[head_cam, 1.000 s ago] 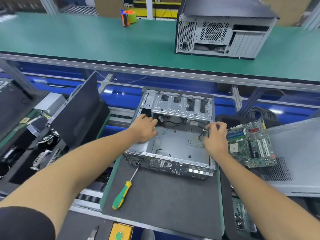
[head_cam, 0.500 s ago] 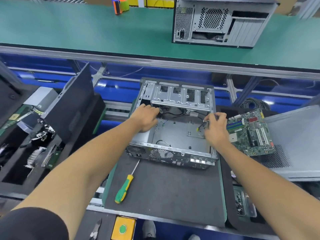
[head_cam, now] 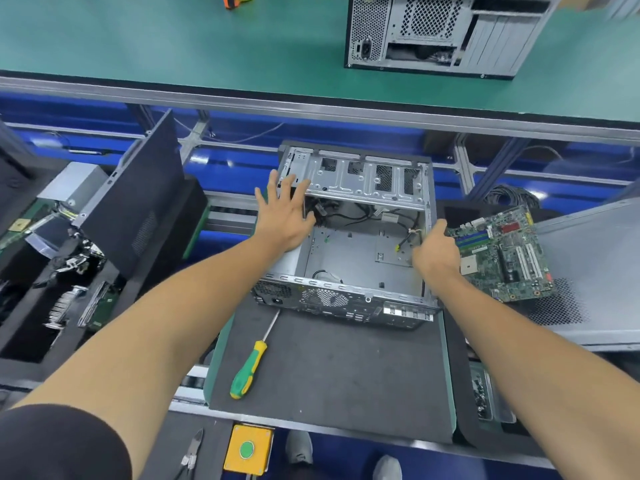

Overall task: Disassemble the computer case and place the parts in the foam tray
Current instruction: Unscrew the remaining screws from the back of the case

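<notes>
The open computer case [head_cam: 349,258] lies on a dark mat [head_cam: 332,375], its inside bare except for loose black cables [head_cam: 363,213] under the drive cage. My left hand [head_cam: 284,216] hovers flat with spread fingers over the case's left wall, close to the cage. Fingers curled, my right hand [head_cam: 434,254] grips the case's right wall beside a yellow-tipped cable [head_cam: 401,242]. A black foam tray [head_cam: 31,327] at the left holds several removed parts. The green motherboard [head_cam: 502,254] lies to the right of the case.
A green-and-yellow screwdriver [head_cam: 249,368] lies on the mat in front of the case. A grey side panel [head_cam: 595,271] is at the right, a black panel [head_cam: 145,202] leans at the left. Another case [head_cam: 443,32] stands on the green bench. Pliers [head_cam: 192,452] and a yellow button box [head_cam: 247,448] sit at the near edge.
My left hand has lifted off the inner left edge and spread open toward the drive cage. My right hand let go of the cable and moved onto the right wall.
</notes>
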`<state>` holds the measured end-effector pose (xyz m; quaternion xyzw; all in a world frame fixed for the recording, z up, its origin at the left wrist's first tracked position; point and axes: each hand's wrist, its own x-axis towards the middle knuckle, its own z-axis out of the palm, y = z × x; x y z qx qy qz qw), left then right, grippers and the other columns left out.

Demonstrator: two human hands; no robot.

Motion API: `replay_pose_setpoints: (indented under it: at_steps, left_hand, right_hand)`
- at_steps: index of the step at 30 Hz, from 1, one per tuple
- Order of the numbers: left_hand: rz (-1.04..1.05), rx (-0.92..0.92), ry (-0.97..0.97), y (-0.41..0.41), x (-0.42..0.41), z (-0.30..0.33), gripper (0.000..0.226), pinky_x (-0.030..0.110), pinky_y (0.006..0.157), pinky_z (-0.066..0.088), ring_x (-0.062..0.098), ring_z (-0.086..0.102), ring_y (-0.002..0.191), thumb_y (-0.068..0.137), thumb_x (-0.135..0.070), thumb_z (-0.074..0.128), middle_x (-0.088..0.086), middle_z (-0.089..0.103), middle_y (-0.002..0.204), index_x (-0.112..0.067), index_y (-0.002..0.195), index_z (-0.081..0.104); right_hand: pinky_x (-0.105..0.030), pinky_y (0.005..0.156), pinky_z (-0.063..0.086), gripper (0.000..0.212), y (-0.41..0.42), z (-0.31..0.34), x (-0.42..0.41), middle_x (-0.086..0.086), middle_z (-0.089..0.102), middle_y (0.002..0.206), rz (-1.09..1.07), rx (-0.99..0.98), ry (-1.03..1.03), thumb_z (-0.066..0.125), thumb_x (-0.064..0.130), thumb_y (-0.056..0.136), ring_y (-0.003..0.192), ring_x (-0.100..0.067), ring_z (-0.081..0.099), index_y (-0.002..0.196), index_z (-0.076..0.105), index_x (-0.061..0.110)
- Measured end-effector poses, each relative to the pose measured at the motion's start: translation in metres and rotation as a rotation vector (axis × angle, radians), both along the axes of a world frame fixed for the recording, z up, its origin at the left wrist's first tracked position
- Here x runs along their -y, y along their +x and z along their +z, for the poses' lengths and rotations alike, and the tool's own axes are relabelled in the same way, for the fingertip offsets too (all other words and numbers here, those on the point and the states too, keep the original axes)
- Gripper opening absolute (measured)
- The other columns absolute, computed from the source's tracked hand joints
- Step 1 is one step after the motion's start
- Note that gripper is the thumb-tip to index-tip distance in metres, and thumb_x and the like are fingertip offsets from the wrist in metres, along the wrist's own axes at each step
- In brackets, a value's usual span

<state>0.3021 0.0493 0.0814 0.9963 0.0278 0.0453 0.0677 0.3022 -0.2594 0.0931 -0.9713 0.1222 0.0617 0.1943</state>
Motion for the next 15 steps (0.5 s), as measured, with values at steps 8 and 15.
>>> replay_pose_setpoints:
  at_steps: [8, 15]
  left_hand:
    - [0.074, -0.083, -0.077, -0.011, 0.000, 0.010, 0.066, 0.066, 0.113, 0.033, 0.045, 0.006, 0.153, 0.098, -0.064, 0.037, 0.007, 0.018, 0.163, -0.029, 0.152, 0.024]
    - [-0.361, -0.074, 0.222, -0.017, -0.005, 0.009, 0.064, 0.046, 0.121, 0.018, 0.030, 0.048, 0.120, 0.103, -0.058, 0.014, 0.007, 0.060, 0.116, -0.021, 0.124, 0.062]
  right_hand:
    - [-0.043, 0.068, 0.043, 0.061, -0.002, 0.000, -0.003, -0.031, 0.061, 0.113, 0.002, 0.024, -0.021, 0.064, 0.009, 0.093, 0.099, -0.048, 0.061, 0.141, 0.029, 0.001]
    - [-0.043, 0.063, 0.042, 0.066, 0.001, -0.005, -0.003, -0.029, 0.062, 0.106, -0.009, 0.037, -0.041, 0.070, 0.014, 0.089, 0.092, -0.045, 0.061, 0.140, 0.029, 0.005]
